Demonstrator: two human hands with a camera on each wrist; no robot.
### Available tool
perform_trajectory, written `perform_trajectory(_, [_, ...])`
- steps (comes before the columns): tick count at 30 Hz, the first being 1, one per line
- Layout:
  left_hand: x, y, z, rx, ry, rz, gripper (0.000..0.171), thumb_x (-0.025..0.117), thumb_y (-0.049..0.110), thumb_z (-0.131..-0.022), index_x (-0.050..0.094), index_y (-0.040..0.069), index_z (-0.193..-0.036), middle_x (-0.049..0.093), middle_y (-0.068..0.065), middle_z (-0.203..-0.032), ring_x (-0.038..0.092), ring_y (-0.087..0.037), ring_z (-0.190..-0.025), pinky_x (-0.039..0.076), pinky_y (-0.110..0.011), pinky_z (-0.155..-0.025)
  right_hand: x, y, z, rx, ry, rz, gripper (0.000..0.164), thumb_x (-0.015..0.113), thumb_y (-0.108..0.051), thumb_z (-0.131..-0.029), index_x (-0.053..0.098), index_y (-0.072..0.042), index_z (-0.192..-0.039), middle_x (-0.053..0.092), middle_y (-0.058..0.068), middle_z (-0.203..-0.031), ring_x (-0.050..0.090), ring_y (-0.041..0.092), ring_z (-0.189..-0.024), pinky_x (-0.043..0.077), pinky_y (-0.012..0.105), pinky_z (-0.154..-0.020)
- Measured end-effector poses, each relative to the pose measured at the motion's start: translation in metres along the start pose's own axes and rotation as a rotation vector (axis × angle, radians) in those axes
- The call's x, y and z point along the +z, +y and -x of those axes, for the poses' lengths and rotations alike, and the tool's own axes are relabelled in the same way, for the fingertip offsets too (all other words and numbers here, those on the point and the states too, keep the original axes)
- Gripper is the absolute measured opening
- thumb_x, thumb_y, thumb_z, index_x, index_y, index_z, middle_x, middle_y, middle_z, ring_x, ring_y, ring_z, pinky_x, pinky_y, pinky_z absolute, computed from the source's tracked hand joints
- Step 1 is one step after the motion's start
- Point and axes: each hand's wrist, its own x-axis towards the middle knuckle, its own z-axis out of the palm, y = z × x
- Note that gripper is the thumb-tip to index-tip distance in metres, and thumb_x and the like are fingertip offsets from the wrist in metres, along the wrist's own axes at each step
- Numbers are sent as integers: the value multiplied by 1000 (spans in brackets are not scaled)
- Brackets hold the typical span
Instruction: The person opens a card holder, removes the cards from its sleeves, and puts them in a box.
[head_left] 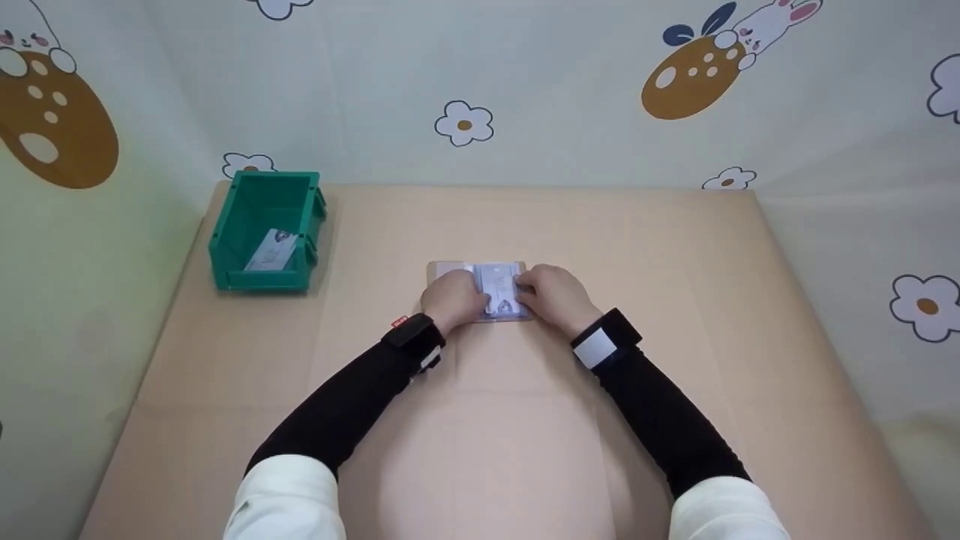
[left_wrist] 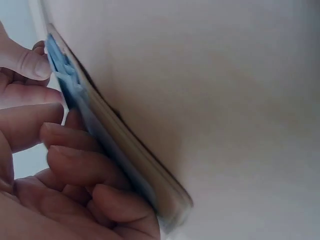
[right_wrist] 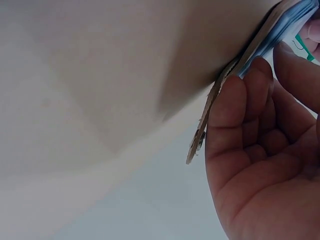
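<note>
An open card holder [head_left: 435, 271] with a brown cover and clear bluish sleeves lies on the table in front of the person. Over its right half is a white card [head_left: 499, 283] with a small dark picture near the bottom. The left hand [head_left: 454, 300] covers the holder's left part, fingers curled against its edge and thumb at the card's left side. With thumb and forefinger, the right hand [head_left: 559, 298] pinches the card's right edge. In the left wrist view the sleeves [left_wrist: 70, 75] stand out from the brown cover [left_wrist: 150, 175], with both hands on the sleeve side.
A green bin [head_left: 259, 281] stands at the table's back left, with a white printed card [head_left: 271, 251] inside. Tan covering spreads over the table [head_left: 637, 247]. Patterned cloth walls [head_left: 555, 90] rise behind it and at both sides.
</note>
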Motion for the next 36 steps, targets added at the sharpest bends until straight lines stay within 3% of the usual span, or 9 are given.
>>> perform_trajectory(21, [2, -1, -2, 33, 15, -47, 28, 64, 26, -92, 57, 12, -69, 60, -3, -79, 53, -20, -67, 39, -32, -57, -3, 0, -1, 26, -31, -15, 31, 74, -12, -88, 71, -3, -118, 70, 16, -109, 66, 31, -101, 49, 42, -89])
perform_trajectory(36, [-7, -8, -1, 26, -21, 3, 23, 65, 26, -91, 62, 9, -76, 61, -6, -81, 54, -20, -66, 40, -31, -58, -3, -2, -1, 34, -34, -14, 31, 74, -14, -89, 70, -3, -118, 70, 15, -109, 66, 31, -101, 49, 42, -89])
